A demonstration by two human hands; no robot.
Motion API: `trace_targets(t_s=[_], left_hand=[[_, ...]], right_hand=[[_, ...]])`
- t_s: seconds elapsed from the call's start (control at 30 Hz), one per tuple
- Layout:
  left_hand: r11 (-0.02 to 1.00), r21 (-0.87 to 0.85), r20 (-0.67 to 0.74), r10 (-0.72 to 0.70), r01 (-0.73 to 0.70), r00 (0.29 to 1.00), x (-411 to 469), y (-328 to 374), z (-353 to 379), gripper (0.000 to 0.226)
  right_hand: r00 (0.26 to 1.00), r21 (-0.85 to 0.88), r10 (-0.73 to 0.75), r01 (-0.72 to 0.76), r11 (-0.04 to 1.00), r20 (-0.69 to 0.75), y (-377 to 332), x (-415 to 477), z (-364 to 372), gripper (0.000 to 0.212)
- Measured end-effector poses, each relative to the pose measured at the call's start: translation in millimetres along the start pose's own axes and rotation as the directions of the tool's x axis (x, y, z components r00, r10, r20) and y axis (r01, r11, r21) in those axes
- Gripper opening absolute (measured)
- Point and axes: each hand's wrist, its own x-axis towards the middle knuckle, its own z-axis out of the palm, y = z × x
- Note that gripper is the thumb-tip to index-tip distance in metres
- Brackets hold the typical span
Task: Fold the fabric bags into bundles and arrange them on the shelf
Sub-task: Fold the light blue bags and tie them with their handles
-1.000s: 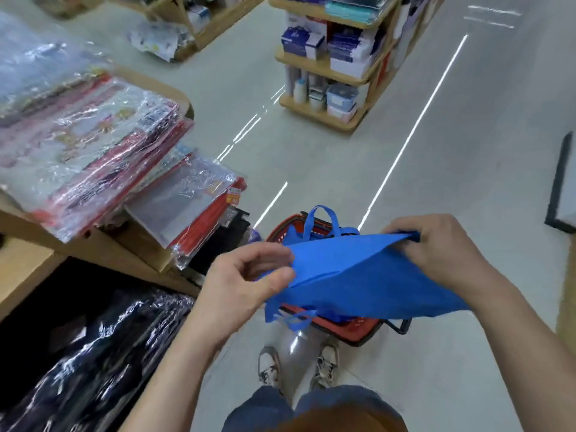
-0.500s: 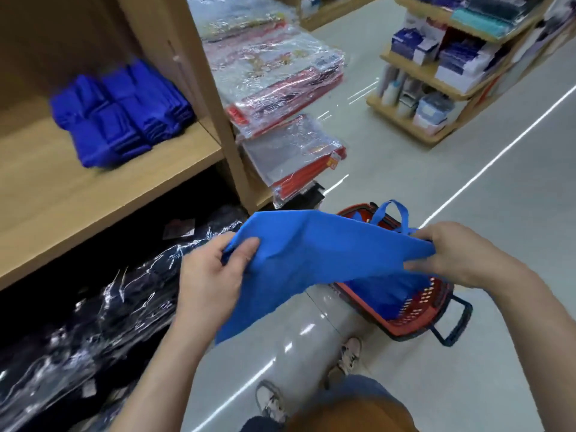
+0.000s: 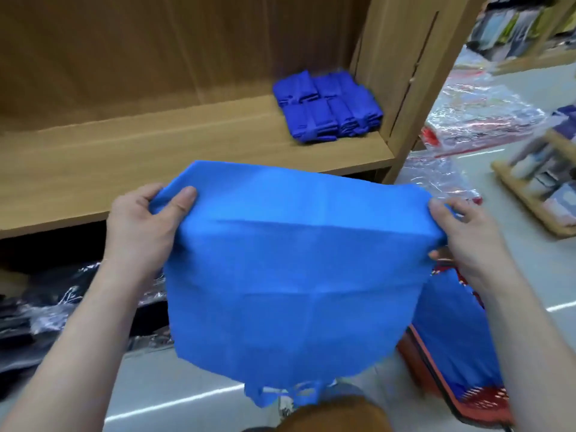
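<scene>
A blue fabric bag [image 3: 290, 275] hangs spread flat in front of me, its handles dangling at the bottom. My left hand [image 3: 143, 226] grips its upper left corner with the thumb on top. My right hand [image 3: 464, 241] pinches the upper right corner. Beyond it, a wooden shelf [image 3: 156, 163] carries several folded dark blue bundles [image 3: 327, 109] stacked at its right end, against the upright.
A red basket [image 3: 467, 397] with more blue fabric stands on the floor at lower right. Black items wrapped in plastic [image 3: 46, 310] fill the shelf below. Plastic-wrapped packs [image 3: 480, 120] lie right of the upright. Another wooden rack [image 3: 536, 194] stands at far right.
The view has turned left to face the shelf. The bag, held loosely bunched over the basket before, is now pulled out flat between both hands in front of the shelf.
</scene>
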Motion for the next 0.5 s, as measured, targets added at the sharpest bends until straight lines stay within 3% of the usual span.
trace_targets(t_s=[0.1,0.2,0.27,0.37,0.5], left_hand=[[0.999,0.036,-0.116,0.029,-0.025,0.993,4.4,-1.9,-38.8,0.021],[0.998,0.061,-0.215,0.045,-0.032,0.976,7.0,-3.0,-74.5,0.030],[0.996,0.087,-0.290,0.049,-0.025,0.956,9.9,1.2,-99.0,0.022],[0.997,0.062,-0.387,0.072,-0.052,0.919,16.9,18.7,-131.6,0.021],[0.982,0.012,-0.441,0.174,-0.187,0.881,33.3,54.4,-170.5,0.016]], right_hand=[[0.955,-0.071,-0.070,0.094,0.993,0.288,-37.9,8.2,32.3,0.017],[0.798,-0.234,-0.085,0.274,0.933,0.597,-74.6,20.5,51.7,0.049],[0.690,-0.221,-0.074,0.329,0.918,0.720,-99.7,28.3,67.6,0.060],[0.641,-0.004,-0.194,0.295,0.956,0.742,-140.2,34.5,97.3,0.040],[0.636,0.255,-0.553,0.503,0.826,0.538,-206.5,32.5,140.2,0.027]])
